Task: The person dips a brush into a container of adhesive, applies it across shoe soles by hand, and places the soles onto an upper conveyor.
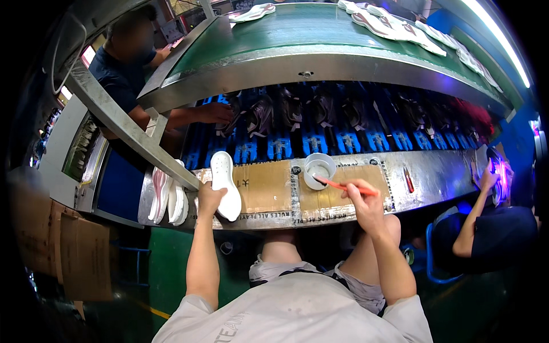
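Observation:
My left hand [209, 198] grips a white shoe sole [224, 184] by its near end, the sole lying lengthwise on the cardboard-covered bench [269, 188]. An orange-handled brush [343, 186] is in my right hand [361, 201], its tip dipped over the rim of a small white cup [318, 170] that stands on the cardboard.
Several white soles [167, 197] lean in a stack at the bench's left end. Behind the bench runs a lower conveyor with dark shoes on blue holders [320, 123]; a green upper belt [320, 26] carries more soles. One person reaches in at left [214, 112], another sits at right [486, 234].

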A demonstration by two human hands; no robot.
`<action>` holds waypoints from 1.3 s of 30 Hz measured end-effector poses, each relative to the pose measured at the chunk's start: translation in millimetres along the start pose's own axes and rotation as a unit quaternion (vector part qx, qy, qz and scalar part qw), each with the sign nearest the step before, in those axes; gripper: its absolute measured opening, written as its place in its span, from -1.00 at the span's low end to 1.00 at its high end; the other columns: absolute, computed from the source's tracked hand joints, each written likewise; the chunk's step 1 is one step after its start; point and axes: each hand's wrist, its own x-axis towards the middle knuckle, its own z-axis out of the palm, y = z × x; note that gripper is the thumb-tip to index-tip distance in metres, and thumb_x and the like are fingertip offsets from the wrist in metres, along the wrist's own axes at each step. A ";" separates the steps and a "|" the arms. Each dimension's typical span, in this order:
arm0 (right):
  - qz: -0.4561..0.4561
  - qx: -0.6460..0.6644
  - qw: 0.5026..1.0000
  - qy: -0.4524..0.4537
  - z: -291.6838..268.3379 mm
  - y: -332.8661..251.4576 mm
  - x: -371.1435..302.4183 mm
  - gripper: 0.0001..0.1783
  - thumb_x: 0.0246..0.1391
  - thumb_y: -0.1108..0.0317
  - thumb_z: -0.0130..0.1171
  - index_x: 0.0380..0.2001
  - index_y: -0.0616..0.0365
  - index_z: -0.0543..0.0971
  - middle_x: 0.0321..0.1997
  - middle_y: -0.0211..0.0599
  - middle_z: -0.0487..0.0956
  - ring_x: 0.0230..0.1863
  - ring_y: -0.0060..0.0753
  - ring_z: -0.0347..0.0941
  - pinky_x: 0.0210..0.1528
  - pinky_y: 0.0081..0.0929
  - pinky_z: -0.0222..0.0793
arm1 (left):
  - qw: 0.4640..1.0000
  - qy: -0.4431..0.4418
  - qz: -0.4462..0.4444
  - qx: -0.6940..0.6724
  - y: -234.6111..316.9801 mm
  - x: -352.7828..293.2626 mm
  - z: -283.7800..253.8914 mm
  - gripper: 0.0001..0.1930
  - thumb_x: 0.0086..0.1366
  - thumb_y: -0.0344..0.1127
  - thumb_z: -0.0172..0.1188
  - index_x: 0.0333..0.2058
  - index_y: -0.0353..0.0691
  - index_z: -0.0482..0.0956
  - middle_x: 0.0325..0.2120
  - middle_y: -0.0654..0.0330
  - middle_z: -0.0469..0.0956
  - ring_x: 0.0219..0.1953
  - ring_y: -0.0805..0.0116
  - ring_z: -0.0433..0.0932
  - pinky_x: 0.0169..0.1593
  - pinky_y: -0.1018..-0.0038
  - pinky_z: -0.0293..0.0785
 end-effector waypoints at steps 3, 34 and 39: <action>-0.031 -0.045 0.998 0.021 -2.1 1.5 27.7 -0.75 0.36 0.30 0.18 -0.18 0.30 0.69 -0.36 -0.21 0.72 -0.35 -0.46 0.63 -0.26 -0.50 0.48 | 0.877 -0.092 -0.100 -0.460 19.8 -10.4 5.5 -0.53 0.15 -0.47 0.08 0.05 -0.56 0.55 -0.14 -0.08 0.68 -0.16 0.06 0.72 -0.05 0.30 0.66; -0.146 -0.067 0.944 -0.287 10.4 -34.9 56.7 -0.80 0.24 0.40 0.21 -0.20 0.21 0.75 -0.35 -0.30 0.66 -0.27 -0.42 0.53 -0.14 -0.45 0.44 | 0.199 -0.610 -0.245 -0.727 118.2 -134.3 -5.3 -0.09 0.37 0.12 0.16 0.45 -0.37 0.03 0.06 -0.69 0.30 -0.04 -0.70 0.50 -0.22 -0.10 0.69; -0.056 -0.039 0.969 -0.235 4.1 -22.6 59.1 -0.79 0.30 0.36 0.18 -0.20 0.24 0.73 -0.33 -0.32 0.67 -0.25 -0.48 0.56 -0.13 -0.47 0.46 | 0.215 -0.608 -0.243 -0.724 117.9 -138.9 -15.3 -0.08 0.33 0.06 0.19 0.46 -0.36 0.02 0.07 -0.68 0.27 0.03 -0.71 0.45 -0.20 -0.09 0.76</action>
